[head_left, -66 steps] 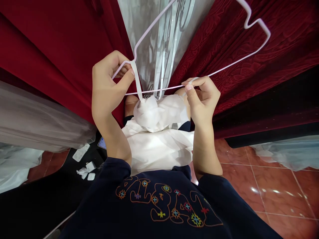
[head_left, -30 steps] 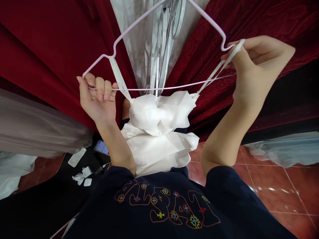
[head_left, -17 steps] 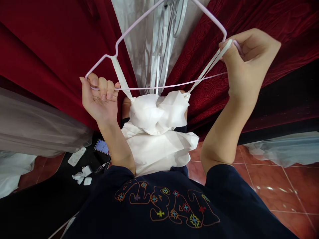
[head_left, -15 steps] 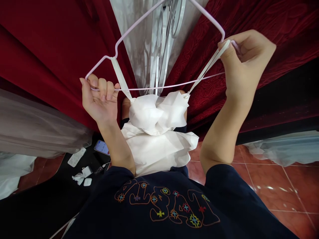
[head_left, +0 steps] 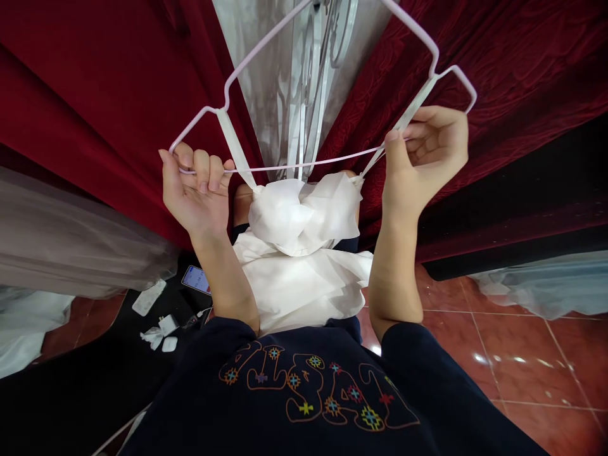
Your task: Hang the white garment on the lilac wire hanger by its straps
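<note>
A pale pink clothes hanger [head_left: 263, 47] is held up in front of me, its top cut off by the upper edge. My left hand [head_left: 199, 190] has its fingers curled round the hanger's left corner and lower bar. From the hanger's two shoulder notches hang the thin straps of a white strappy garment [head_left: 299, 285], whose ruffled, gathered top lies over my lap. My right hand [head_left: 425, 158] pinches the right strap [head_left: 418, 104] between thumb and fingers, close to the lower bar. The garment's lower part runs out of sight against my dark shirt.
Dark red curtains [head_left: 118, 95] hang on both sides, with a shiny metal frame [head_left: 304, 95] between them. At lower left, a phone [head_left: 196, 278] and a white charger [head_left: 167, 325] lie on a black surface [head_left: 95, 392]. Red floor tiles [head_left: 517, 354] show at right.
My right hand has come off the hanger's right shoulder and moved down and left along the strap. The right strap now sits in the notch. My left hand keeps its grip.
</note>
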Tool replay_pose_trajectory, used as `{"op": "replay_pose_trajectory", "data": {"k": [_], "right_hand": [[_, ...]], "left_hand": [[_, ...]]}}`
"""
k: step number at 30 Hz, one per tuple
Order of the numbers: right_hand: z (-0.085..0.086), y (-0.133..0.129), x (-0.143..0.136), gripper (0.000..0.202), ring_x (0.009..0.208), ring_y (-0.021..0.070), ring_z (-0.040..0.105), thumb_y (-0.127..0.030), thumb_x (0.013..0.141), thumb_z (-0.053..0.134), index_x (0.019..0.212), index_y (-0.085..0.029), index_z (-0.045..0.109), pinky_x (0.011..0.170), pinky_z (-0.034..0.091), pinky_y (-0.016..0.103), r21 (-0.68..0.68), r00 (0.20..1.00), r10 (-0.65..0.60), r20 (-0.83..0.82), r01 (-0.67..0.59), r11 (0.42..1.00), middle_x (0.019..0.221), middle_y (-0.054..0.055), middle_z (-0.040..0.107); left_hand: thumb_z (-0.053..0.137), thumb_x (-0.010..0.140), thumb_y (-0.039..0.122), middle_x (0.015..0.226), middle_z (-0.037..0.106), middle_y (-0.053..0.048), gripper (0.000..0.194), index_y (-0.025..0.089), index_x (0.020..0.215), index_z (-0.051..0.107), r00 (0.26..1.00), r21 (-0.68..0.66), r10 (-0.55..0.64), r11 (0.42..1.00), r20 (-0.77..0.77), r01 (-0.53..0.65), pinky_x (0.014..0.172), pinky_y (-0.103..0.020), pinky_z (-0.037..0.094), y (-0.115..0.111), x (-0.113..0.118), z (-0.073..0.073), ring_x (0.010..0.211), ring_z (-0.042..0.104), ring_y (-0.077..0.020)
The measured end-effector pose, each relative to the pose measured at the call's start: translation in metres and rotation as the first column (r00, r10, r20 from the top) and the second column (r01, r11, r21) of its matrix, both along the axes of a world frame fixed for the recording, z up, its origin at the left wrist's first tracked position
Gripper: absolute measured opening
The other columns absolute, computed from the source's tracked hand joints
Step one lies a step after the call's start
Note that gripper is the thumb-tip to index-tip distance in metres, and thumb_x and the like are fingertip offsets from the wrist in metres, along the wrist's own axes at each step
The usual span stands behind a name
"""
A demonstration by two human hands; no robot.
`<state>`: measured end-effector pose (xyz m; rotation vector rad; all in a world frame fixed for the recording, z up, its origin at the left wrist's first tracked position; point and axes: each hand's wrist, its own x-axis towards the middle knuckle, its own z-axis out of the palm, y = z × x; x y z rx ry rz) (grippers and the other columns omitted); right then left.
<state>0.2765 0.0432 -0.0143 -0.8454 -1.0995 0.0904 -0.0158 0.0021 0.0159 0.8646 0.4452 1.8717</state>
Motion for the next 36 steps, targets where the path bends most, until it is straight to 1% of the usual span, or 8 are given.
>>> {"op": "replay_pose_trajectory", "data": {"k": [8,15,19,21,24,29,31,36], "right_hand": [[-0.008,-0.005,0.007,0.038,0.059,0.0093,0.059,-0.032,0.086,0.078,0.119,-0.027,0.06,0.047,0.024,0.022,0.039,0.958,0.235,-0.167,-0.232,0.972,0.088,-0.001,0.078],[0.005,-0.023,0.012,0.023,0.093,0.0112,0.07,-0.014,0.083,0.077,0.104,-0.024,0.076,0.064,0.045,0.025,0.229,0.991,0.054,-0.123,-0.025,0.973,0.103,0.0,0.07],[0.006,-0.035,-0.013,0.016,0.072,0.01,0.062,-0.036,0.098,0.075,0.11,-0.027,0.081,0.059,0.045,0.029,-0.152,0.919,0.348,0.186,-0.323,0.934,0.103,0.001,0.077],[0.001,-0.037,-0.025,0.02,0.067,0.0089,0.056,-0.045,0.102,0.072,0.107,-0.028,0.082,0.06,0.047,0.03,-0.297,0.877,0.409,0.252,-0.332,0.895,0.1,0.001,0.075],[-0.008,-0.035,-0.038,0.025,0.067,0.0087,0.051,-0.052,0.101,0.073,0.102,-0.029,0.082,0.063,0.05,0.031,-0.276,0.915,0.344,0.213,-0.281,0.919,0.094,0.0,0.07],[-0.018,-0.034,-0.048,0.026,0.068,0.0085,0.048,-0.053,0.104,0.068,0.105,-0.031,0.082,0.064,0.047,0.029,-0.283,0.933,0.304,0.194,-0.244,0.928,0.095,0.0,0.066],[-0.021,-0.034,-0.051,0.028,0.07,0.0095,0.05,-0.055,0.105,0.066,0.107,-0.031,0.081,0.064,0.045,0.029,-0.306,0.933,0.293,0.21,-0.222,0.926,0.096,0.0,0.065],[-0.024,-0.031,-0.057,0.028,0.078,0.0113,0.055,-0.054,0.105,0.068,0.104,-0.03,0.081,0.069,0.048,0.029,-0.298,0.941,0.28,0.19,-0.216,0.93,0.096,0.001,0.065]], "left_hand": [[0.038,0.121,0.043,0.061,0.018,0.003,0.05,0.027,0.077,0.056,1.0,-0.033,0.017,0.999,0.001,-0.017,0.086,-0.04,0.054,0.001,0.0,-0.005,0.057,0.02,-0.0195],[0.028,0.123,0.04,0.061,0.019,0.004,0.058,0.026,0.074,0.055,1.0,-0.037,0.009,0.999,0.024,-0.008,0.082,-0.038,0.057,0.002,0.001,-0.003,0.055,0.02,-0.0179],[0.038,0.122,0.041,0.062,0.023,0.004,0.049,0.026,0.078,0.054,1.0,-0.047,0.016,0.999,0.019,-0.015,0.086,-0.037,0.059,0.003,-0.003,-0.005,0.055,0.026,-0.0172],[0.045,0.12,0.044,0.066,0.039,0.002,0.044,0.025,0.082,0.056,1.0,-0.056,0.013,0.998,0.026,-0.011,0.097,-0.036,0.059,0.004,-0.002,-0.009,0.062,0.044,-0.0156],[0.054,0.114,0.057,0.098,0.069,-0.005,0.038,0.025,0.097,0.064,0.999,-0.097,0.053,0.994,0.001,-0.052,0.107,-0.037,0.056,0.003,0.005,-0.02,0.099,0.069,-0.0183],[0.07,0.104,0.05,0.102,0.08,-0.007,0.028,0.025,0.092,0.076,0.852,-0.175,0.188,0.936,-0.489,-0.306,0.077,-0.031,0.054,-0.007,0.018,-0.03,0.092,0.069,-0.0217],[0.072,0.104,0.045,0.098,0.08,-0.007,0.024,0.025,0.093,0.082,0.776,-0.165,0.136,0.941,-0.616,-0.297,0.069,-0.03,0.051,-0.016,0.02,-0.027,0.08,0.065,-0.0198],[0.075,0.102,0.043,0.092,0.076,-0.008,0.025,0.021,0.098,0.088,0.83,-0.098,0.059,0.986,-0.555,-0.136,0.05,-0.026,0.032,-0.032,0.012,0.003,0.057,0.042,-0.0121]]}}
